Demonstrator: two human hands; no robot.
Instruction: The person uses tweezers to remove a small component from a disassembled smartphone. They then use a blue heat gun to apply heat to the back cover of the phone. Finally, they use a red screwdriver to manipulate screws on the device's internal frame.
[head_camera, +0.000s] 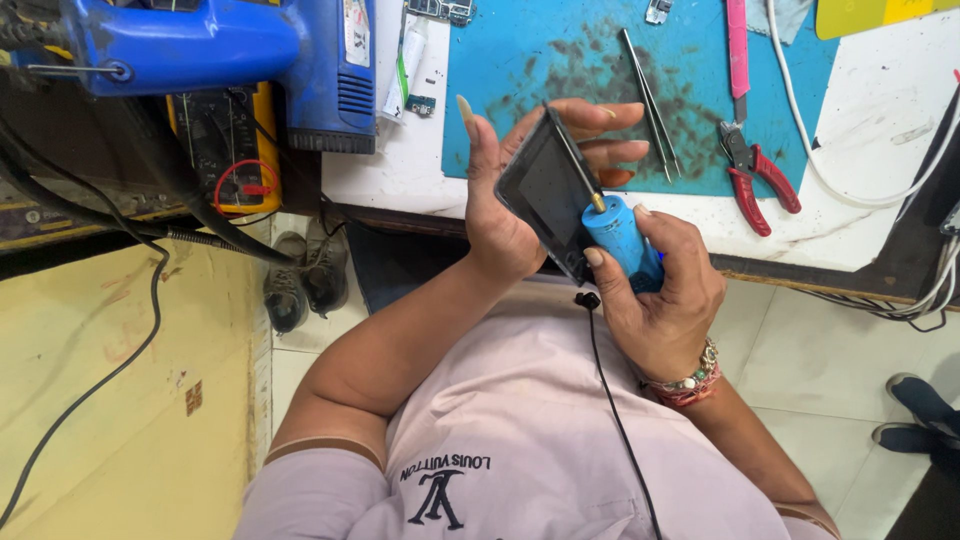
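One dark, glossy phone (548, 190) edge-up

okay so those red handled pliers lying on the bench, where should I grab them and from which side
Probably by the two red handles. The red-handled pliers lie flat, half on the blue mat, with the handles splayed toward the bench's near edge and the metal nose pointing away. Come from the near side, above the handles; both hands, left hand and right hand, are occupied.
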